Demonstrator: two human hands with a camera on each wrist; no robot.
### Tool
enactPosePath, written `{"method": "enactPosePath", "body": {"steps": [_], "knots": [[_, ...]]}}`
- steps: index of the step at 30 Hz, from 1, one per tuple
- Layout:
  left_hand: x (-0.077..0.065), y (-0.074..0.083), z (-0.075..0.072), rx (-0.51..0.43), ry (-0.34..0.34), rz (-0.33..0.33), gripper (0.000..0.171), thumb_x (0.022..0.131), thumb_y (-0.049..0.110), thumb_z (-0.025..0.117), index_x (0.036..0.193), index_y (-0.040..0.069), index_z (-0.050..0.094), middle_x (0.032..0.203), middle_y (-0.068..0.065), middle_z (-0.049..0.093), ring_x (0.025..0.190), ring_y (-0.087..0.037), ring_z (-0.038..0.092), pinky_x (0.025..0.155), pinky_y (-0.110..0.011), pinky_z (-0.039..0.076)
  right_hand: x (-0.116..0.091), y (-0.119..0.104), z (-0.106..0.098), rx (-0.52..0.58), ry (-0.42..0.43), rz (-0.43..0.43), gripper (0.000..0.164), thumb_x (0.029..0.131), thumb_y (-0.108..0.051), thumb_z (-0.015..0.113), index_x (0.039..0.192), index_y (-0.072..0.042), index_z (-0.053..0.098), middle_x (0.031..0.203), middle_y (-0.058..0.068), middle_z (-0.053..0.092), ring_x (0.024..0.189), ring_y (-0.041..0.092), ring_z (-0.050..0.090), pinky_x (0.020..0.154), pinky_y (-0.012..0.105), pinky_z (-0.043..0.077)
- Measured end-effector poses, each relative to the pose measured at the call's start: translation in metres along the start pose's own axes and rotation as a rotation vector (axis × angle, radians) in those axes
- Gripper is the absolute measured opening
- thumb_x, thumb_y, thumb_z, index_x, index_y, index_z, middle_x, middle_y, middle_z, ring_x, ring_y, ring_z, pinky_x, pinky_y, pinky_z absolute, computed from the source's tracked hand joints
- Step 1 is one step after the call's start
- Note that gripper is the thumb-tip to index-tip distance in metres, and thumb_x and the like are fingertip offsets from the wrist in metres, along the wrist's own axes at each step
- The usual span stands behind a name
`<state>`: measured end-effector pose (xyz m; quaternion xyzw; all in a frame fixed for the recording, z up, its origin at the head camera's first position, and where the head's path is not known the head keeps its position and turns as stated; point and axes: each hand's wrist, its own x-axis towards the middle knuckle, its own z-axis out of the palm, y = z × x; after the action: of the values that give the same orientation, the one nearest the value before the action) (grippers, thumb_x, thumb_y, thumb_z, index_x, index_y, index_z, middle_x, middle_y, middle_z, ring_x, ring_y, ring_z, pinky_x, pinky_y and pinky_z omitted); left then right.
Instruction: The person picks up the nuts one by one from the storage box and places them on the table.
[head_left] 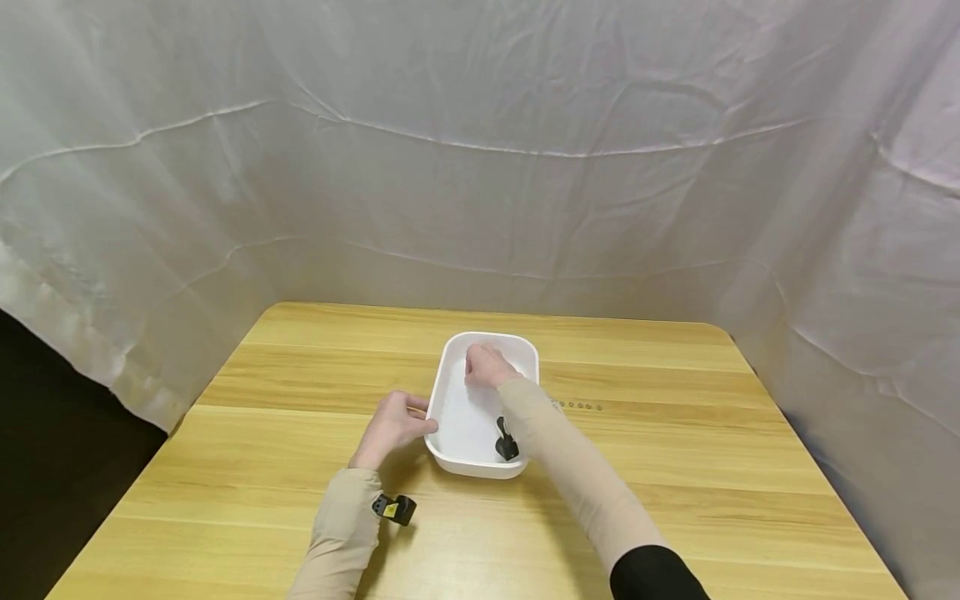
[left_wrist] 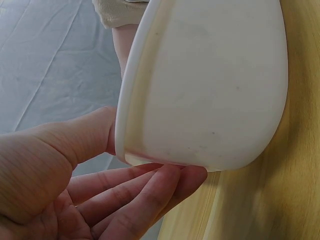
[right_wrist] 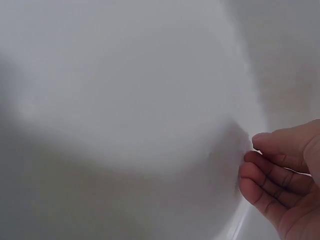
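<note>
A deep white plastic tub (head_left: 468, 468) with rounded corners sits in the middle of the table. My left hand (head_left: 393, 427) grips its left side. In the left wrist view the thumb of my left hand (left_wrist: 95, 175) lies at the rim and the fingers press the outer wall of the tub (left_wrist: 215, 90). Down inside the tub's far part is my right hand (head_left: 487, 365), fingers curled. The right wrist view shows the thumb and fingertips of my right hand (right_wrist: 280, 175) drawn together right by the white wall; I cannot tell whether they pinch anything small.
Several tiny ring-like pieces (head_left: 581, 406) lie in a row on the wooden table (head_left: 675, 467), right of the tub and partly behind my right sleeve. Small black cameras (head_left: 395, 508) sit at both wrists. Pale curtains (head_left: 525, 208) hang around the table's back and sides.
</note>
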<state>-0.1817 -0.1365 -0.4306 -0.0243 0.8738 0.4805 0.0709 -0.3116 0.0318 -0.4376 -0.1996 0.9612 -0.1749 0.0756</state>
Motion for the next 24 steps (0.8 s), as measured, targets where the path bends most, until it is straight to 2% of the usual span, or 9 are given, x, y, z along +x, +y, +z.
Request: {"method": "enactPosePath", "body": {"steps": [7, 11, 18, 24], "knots": [[-0.001, 0.001, 0.0, 0.004, -0.001, -0.008, 0.037, 0.077, 0.003, 0.073, 0.112, -0.011, 0.069, 0.1, -0.026, 0.075, 0.088, -0.031, 0.076, 0.078, -0.037, 0.063, -0.003, 0.001, -0.005, 0.048, -0.003, -0.026, 0.008, 0.085, 0.0, 0.07, 0.087, -0.003, 0.077, 0.093, 0.01, 0.076, 0.077, 0.017, 0.06, 0.068, 0.021, 0.049], [-0.001, 0.001, -0.001, 0.005, -0.004, -0.013, 0.037, 0.078, 0.003, 0.073, 0.112, -0.011, 0.069, 0.102, -0.026, 0.075, 0.089, -0.031, 0.075, 0.079, -0.038, 0.063, -0.005, 0.001, -0.008, 0.083, -0.016, -0.025, 0.013, 0.085, 0.001, 0.07, 0.091, -0.004, 0.08, 0.097, 0.01, 0.078, 0.076, 0.015, 0.062, 0.069, 0.02, 0.051], [-0.001, 0.001, -0.002, 0.015, -0.006, -0.01, 0.038, 0.078, 0.004, 0.074, 0.113, -0.01, 0.069, 0.102, -0.026, 0.075, 0.089, -0.031, 0.075, 0.078, -0.038, 0.063, -0.011, 0.001, -0.016, 0.154, -0.027, -0.007, 0.015, 0.082, 0.005, 0.07, 0.092, -0.001, 0.08, 0.084, 0.011, 0.078, 0.062, 0.01, 0.059, 0.061, 0.018, 0.05], [0.0, 0.0, -0.002, 0.016, -0.006, -0.012, 0.038, 0.078, 0.005, 0.074, 0.113, -0.009, 0.07, 0.102, -0.025, 0.075, 0.089, -0.03, 0.075, 0.077, -0.037, 0.062, -0.013, 0.002, -0.022, 0.178, -0.043, -0.028, 0.015, 0.081, 0.005, 0.072, 0.093, 0.001, 0.079, 0.076, 0.011, 0.076, 0.061, 0.009, 0.057, 0.061, 0.016, 0.048]]}}
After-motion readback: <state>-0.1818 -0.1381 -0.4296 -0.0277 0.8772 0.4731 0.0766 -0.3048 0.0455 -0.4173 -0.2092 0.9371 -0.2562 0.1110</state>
